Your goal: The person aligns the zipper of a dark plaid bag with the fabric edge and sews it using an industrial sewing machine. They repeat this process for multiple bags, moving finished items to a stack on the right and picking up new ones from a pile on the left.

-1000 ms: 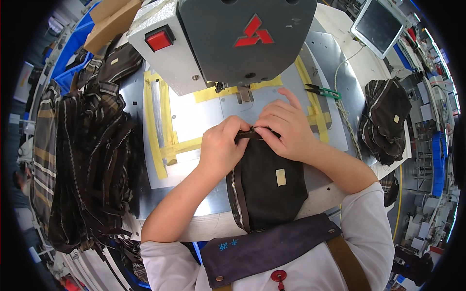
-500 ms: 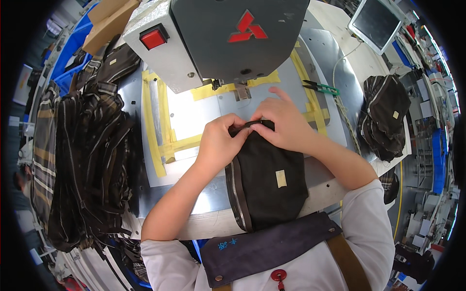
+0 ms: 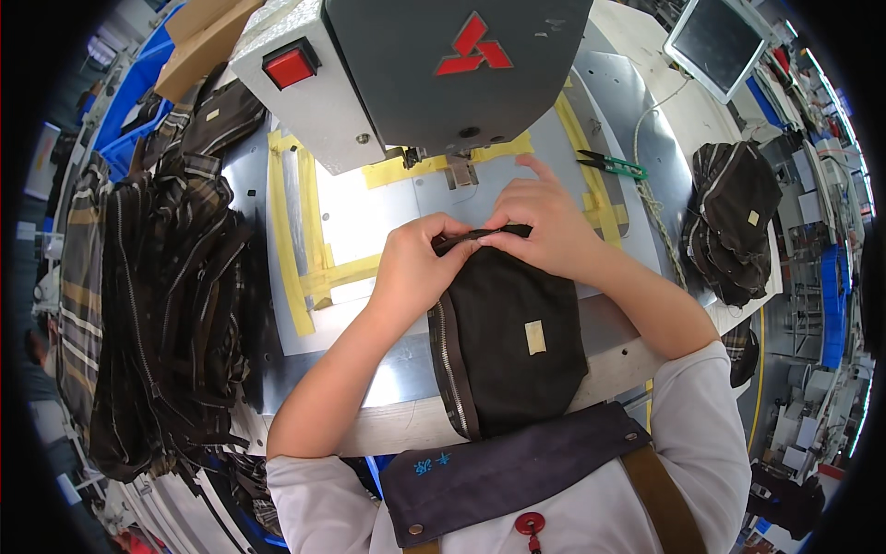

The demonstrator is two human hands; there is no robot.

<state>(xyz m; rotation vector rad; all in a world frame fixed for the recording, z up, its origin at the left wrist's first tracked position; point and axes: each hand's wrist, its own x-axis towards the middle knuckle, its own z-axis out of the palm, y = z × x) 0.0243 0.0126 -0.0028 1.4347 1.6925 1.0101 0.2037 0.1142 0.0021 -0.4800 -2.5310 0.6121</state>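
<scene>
A dark brown fabric pouch (image 3: 508, 342) lies across the table's front edge, a silver zipper along its left side and a small cream patch on its face. Both hands pinch its far end close together. My left hand (image 3: 420, 263) grips the edge at the left, thumb and fingers pressed together. Beside it my right hand (image 3: 544, 226) holds the same edge between thumb and fingers, with one finger raised. Just beyond stands a sewing machine (image 3: 452, 83), its presser foot (image 3: 460, 173) over the plate. Whatever lies between the fingertips is hidden.
Dark and plaid zippered pouches are heaped at left (image 3: 171, 295). Another pouch stack (image 3: 734, 222) sits at right. Green thread snips (image 3: 612, 165) lie right of the machine. Yellow tape (image 3: 293, 240) borders the work plate. A screen (image 3: 715, 44) stands far right, blue bins (image 3: 134, 138) far left.
My right hand has shifted slightly along the pouch edge, which now lies straighter between the fingers. The left hand has barely moved, and the pouch stays almost in place.
</scene>
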